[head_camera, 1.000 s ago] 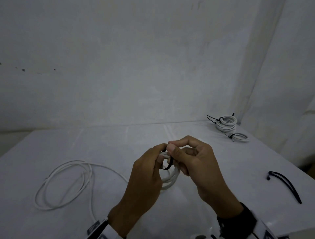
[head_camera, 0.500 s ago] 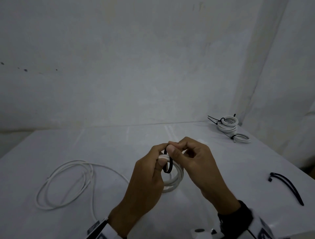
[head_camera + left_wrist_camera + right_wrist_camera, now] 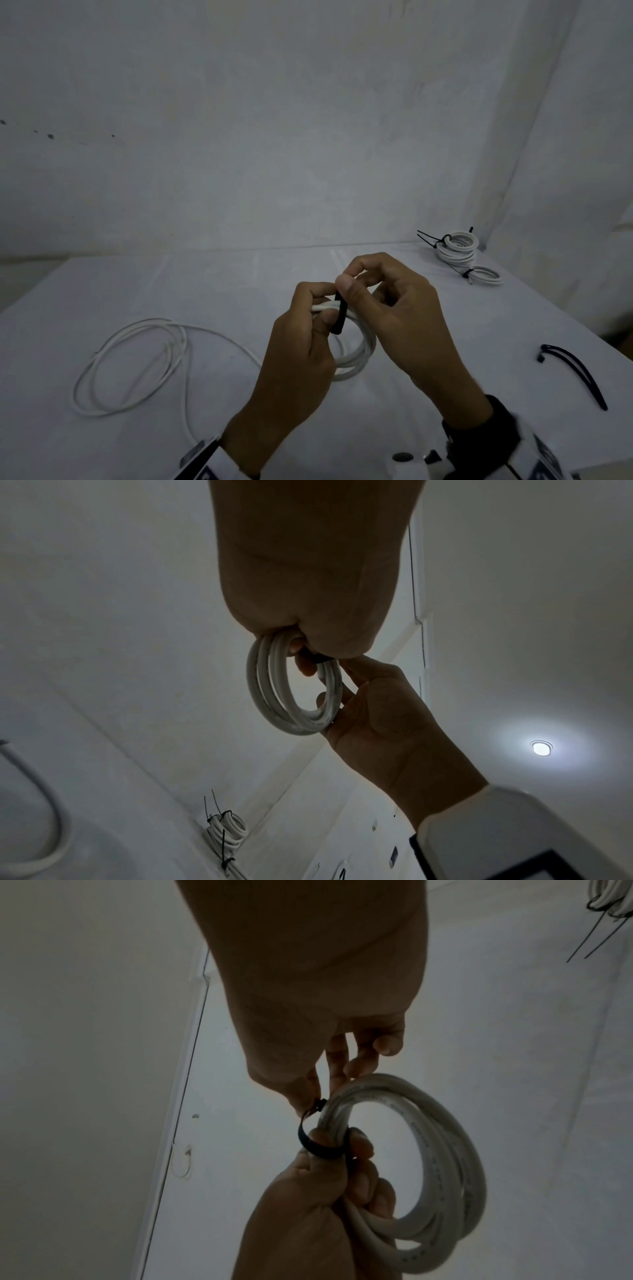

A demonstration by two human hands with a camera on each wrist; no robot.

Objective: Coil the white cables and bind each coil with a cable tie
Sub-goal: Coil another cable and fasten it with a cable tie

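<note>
Raised a little and rolled since a second ago: the white coil point(image 3: 358, 342), now showing more of its ring below the knuckles, with the black cable tie point(image 3: 339, 313) standing more upright across the strands.

Gripped by the left hand point(image 3: 301, 346), fingers and thumb curled round the bundled strands, tie strap looped under the thumb in the right wrist view. Pinched by the right hand point(image 3: 394, 308) between thumb and forefinger at the top of the tie, just above the coil; remaining fingers loosely curled behind. Held between both hands, clear of the worktop point(image 3: 239, 284).

Binding step in hand, by the look of it: strap wrapped round the bundle, tail being fed toward the head. Whether the tail has entered the head cannot be told. Next, probably: threading through, then pulling snug without letting the strands spring apart.

Left of the hands, a loose white cable point(image 3: 137, 363) not yet coiled. Far beyond the right hand, bound coils point(image 3: 459, 250) stacked. Right of the right hand, spare ties point(image 3: 572, 373) lying flat.
</note>
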